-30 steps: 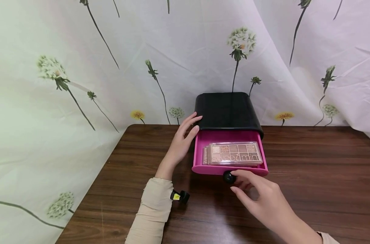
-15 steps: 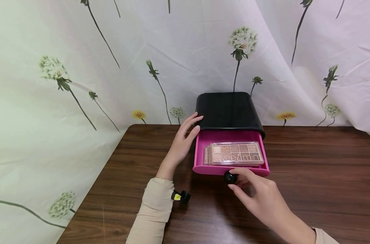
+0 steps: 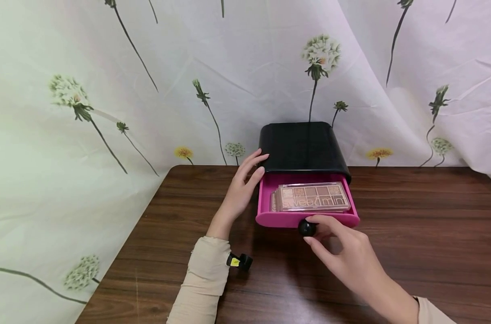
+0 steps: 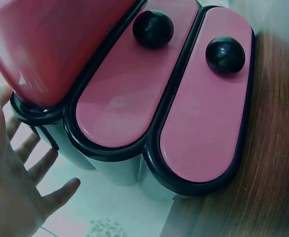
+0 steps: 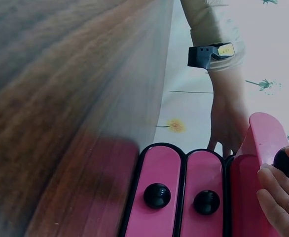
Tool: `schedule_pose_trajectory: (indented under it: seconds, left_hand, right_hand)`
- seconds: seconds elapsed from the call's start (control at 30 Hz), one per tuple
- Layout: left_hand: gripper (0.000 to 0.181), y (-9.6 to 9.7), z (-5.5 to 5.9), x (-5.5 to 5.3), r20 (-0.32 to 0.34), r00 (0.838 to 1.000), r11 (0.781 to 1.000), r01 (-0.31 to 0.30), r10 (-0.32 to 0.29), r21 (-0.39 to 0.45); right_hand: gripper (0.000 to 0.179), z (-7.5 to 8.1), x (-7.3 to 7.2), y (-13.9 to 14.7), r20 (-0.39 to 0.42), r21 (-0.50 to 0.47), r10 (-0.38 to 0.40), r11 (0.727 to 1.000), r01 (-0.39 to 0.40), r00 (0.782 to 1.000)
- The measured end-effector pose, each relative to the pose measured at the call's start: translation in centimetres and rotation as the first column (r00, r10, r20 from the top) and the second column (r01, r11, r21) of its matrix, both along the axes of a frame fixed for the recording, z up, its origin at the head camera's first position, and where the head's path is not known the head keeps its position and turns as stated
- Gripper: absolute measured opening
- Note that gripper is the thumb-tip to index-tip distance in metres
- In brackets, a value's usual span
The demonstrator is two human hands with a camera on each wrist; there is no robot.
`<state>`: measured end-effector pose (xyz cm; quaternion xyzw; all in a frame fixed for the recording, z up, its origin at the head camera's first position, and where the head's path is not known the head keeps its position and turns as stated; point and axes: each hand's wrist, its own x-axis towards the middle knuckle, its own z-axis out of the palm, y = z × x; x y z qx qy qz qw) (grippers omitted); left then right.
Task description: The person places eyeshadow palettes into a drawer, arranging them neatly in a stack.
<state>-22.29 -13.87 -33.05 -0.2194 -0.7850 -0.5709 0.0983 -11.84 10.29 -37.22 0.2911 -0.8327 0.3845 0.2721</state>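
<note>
A black drawer cabinet with pink drawers stands at the back of the table. Its top drawer is pulled out, showing clear-lidded eyeshadow palettes stacked inside. My right hand pinches the round black knob of this drawer between thumb and fingers. On the cabinet's left side, the fingertips of my left hand rest near the top front corner. The left wrist view shows this left hand with spread fingers beside the cabinet's side wall.
Two lower drawers, a middle one and a bottom one, are closed, each with a black knob. Behind the brown wooden table hangs a white cloth printed with dandelions. A black device is strapped to the left wrist.
The drawer's front and knob have risen slightly in the head view, with my right hand and the palettes moving along. My left hand stays in place.
</note>
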Motion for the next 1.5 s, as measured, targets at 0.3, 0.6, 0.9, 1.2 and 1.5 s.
schedule_pose_trajectory:
  seconds: [0.3, 0.6, 0.9, 1.2, 1.5]
  left_hand:
    - [0.041, -0.3, -0.7, -0.7, 0.011, 1.000, 1.000, 0.009, -0.009, 0.011]
    - [0.040, -0.6, -3.0, -2.7, -0.009, 1.000, 0.999, 0.018, -0.017, 0.045]
    - [0.039, -0.5, -2.8, -2.5, -0.017, 1.000, 0.999, -0.001, 0.002, 0.048]
    - [0.040, -0.6, -2.6, -2.3, -0.008, 1.000, 0.999, -0.013, 0.014, 0.042]
    - [0.041, -0.7, -2.5, -2.4, 0.012, 1.000, 0.999, -0.003, 0.003, 0.044]
  right_hand:
    - [0.049, 0.5, -1.4, -0.2, 0.000, -0.083, -0.014, 0.996, 0.014, 1.000]
    - [0.042, 0.5, -3.0, -0.4, 0.047, -0.113, -0.019, 0.993, 0.024, 0.999]
    - [0.041, 0.5, -4.5, -0.6, 0.065, -0.117, -0.031, 0.992, 0.039, 0.997]
    - [0.040, 0.4, -5.7, -0.8, 0.082, -0.114, -0.052, 0.992, 0.061, 0.995]
    - [0.038, 0.4, -6.7, -0.9, 0.094, -0.119, -0.066, 0.990, 0.077, 0.993]
